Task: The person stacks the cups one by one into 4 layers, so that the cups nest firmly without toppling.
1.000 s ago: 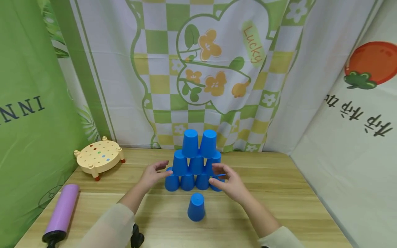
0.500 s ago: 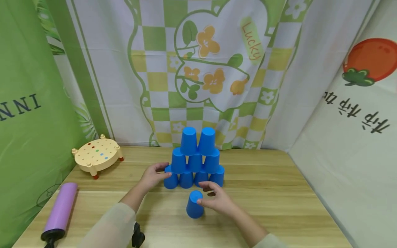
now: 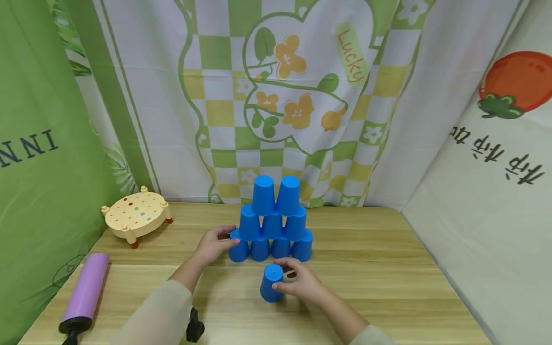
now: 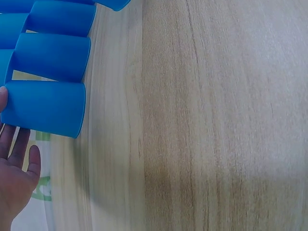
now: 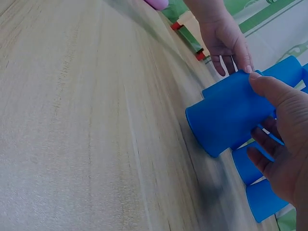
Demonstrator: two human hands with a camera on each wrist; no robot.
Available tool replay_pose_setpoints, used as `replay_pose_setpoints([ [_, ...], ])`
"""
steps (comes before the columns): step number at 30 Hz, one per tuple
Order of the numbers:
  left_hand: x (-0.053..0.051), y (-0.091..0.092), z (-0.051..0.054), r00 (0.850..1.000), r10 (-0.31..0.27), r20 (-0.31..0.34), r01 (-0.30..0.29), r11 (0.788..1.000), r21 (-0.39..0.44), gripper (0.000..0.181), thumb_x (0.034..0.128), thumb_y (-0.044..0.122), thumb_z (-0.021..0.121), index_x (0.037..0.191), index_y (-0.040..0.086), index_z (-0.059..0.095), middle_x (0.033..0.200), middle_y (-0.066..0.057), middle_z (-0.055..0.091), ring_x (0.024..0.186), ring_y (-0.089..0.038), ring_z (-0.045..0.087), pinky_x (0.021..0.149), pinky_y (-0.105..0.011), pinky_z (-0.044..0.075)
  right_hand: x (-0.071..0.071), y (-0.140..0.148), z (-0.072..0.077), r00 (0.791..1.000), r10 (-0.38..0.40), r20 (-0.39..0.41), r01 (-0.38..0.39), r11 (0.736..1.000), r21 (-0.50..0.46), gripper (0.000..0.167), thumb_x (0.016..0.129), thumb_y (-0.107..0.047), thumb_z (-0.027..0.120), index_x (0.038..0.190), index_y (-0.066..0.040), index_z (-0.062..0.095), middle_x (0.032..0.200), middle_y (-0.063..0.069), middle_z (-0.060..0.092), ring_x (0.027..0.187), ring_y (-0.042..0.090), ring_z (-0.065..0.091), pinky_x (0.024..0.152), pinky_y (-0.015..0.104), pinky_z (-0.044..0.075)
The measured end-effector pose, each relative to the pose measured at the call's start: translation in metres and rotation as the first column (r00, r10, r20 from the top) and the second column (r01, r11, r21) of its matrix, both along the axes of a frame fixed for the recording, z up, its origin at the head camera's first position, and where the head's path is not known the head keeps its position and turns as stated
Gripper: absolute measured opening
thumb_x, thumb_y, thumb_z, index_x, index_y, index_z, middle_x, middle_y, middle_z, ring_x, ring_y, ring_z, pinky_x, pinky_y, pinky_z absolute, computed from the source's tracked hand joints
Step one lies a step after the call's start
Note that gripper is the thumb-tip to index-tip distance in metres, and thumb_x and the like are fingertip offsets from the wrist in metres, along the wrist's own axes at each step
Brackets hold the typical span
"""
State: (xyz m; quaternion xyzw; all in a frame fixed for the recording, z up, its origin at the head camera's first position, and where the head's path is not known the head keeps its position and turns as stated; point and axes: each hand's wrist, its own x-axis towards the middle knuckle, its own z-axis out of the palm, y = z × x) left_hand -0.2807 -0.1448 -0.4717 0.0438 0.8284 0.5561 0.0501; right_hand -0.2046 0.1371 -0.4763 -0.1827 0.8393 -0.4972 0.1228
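Upside-down blue plastic cups form a stack in the head view: two cups on top, three below, and a bottom row under those. My left hand (image 3: 212,245) rests around the bottom row's left-end cup (image 3: 238,252), thumb in front. In the left wrist view, that hand (image 4: 17,180) has fairly straight fingers beside the end cup (image 4: 45,108). A separate blue cup (image 3: 268,291) stands upside down before the stack. My right hand (image 3: 304,283) holds it from the right, thumb in front and fingers behind; the right wrist view shows this hand (image 5: 293,139) curved round the cup (image 5: 224,115).
A cream round pegboard-like toy (image 3: 135,216) with short legs sits at the table's back left. A purple pump (image 3: 88,287) with a black end lies along the left edge. Printed curtains (image 3: 215,105) close off the back and sides of the wooden table (image 3: 366,258).
My right hand has left the right side of the stack, moved down and toward me, and taken hold of the separate cup. My left hand stays at the stack's left end.
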Motion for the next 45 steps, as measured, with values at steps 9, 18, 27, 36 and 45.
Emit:
replay_pose_setpoints([
  [9, -0.001, -0.001, 0.000, 1.000, 0.011, 0.000, -0.011, 1.000, 0.002, 0.052, 0.0912, 0.022, 0.070, 0.136, 0.003, 0.055, 0.138, -0.021, 0.057, 0.128, -0.040, 0.053, 0.104, -0.051, 0.047, 0.001, 0.005, 0.037, 0.999, 0.002, -0.040, -0.003, 0.999, -0.043, 0.050, 0.087, -0.026, 0.075, 0.129, -0.007, 0.057, 0.123, 0.011, 0.064, 0.109, 0.024, 0.058, 0.094, 0.046, 0.050],
  [18, -0.002, -0.002, 0.000, 1.000, 0.018, -0.006, -0.018, 1.000, 0.014, 0.051, 0.0907, 0.020, 0.070, 0.136, 0.000, 0.055, 0.137, -0.022, 0.057, 0.127, -0.040, 0.053, 0.103, -0.051, 0.048, -0.009, 0.013, 0.102, 0.990, -0.007, -0.141, -0.001, 0.998, -0.057, 0.051, 0.087, -0.022, 0.074, 0.132, -0.006, 0.055, 0.125, 0.015, 0.062, 0.111, 0.027, 0.058, 0.094, 0.046, 0.051],
  [27, -0.001, 0.000, 0.004, 0.999, 0.034, 0.014, -0.034, 0.999, 0.026, 0.050, 0.0907, 0.019, 0.070, 0.136, 0.002, 0.056, 0.137, -0.020, 0.058, 0.127, -0.039, 0.054, 0.103, -0.050, 0.048, -0.026, 0.011, 0.162, 0.971, -0.035, -0.237, 0.015, 0.996, -0.087, 0.053, 0.086, -0.017, 0.074, 0.134, -0.007, 0.054, 0.127, 0.014, 0.061, 0.110, 0.027, 0.057, 0.099, 0.051, 0.047],
  [36, -0.002, 0.000, 0.003, 1.000, 0.023, 0.011, -0.024, 0.999, 0.028, 0.050, 0.0919, 0.019, 0.069, 0.136, 0.001, 0.055, 0.137, -0.021, 0.058, 0.128, -0.040, 0.053, 0.104, -0.051, 0.047, -0.050, 0.006, 0.215, 0.970, -0.088, -0.229, 0.073, 0.995, -0.074, 0.053, 0.090, -0.026, 0.071, 0.138, -0.014, 0.051, 0.126, 0.010, 0.059, 0.112, 0.028, 0.058, 0.092, 0.040, 0.054],
  [45, 0.001, 0.003, 0.001, 0.999, 0.036, 0.024, -0.037, 0.999, 0.028, 0.047, 0.0918, 0.018, 0.069, 0.135, 0.003, 0.057, 0.137, -0.020, 0.058, 0.127, -0.039, 0.054, 0.103, -0.050, 0.049, -0.077, -0.005, 0.238, 0.951, -0.201, -0.236, 0.184, 0.979, -0.090, 0.059, 0.091, -0.036, 0.069, 0.143, -0.020, 0.048, 0.132, 0.009, 0.057, 0.121, 0.026, 0.052, 0.099, 0.047, 0.049],
])
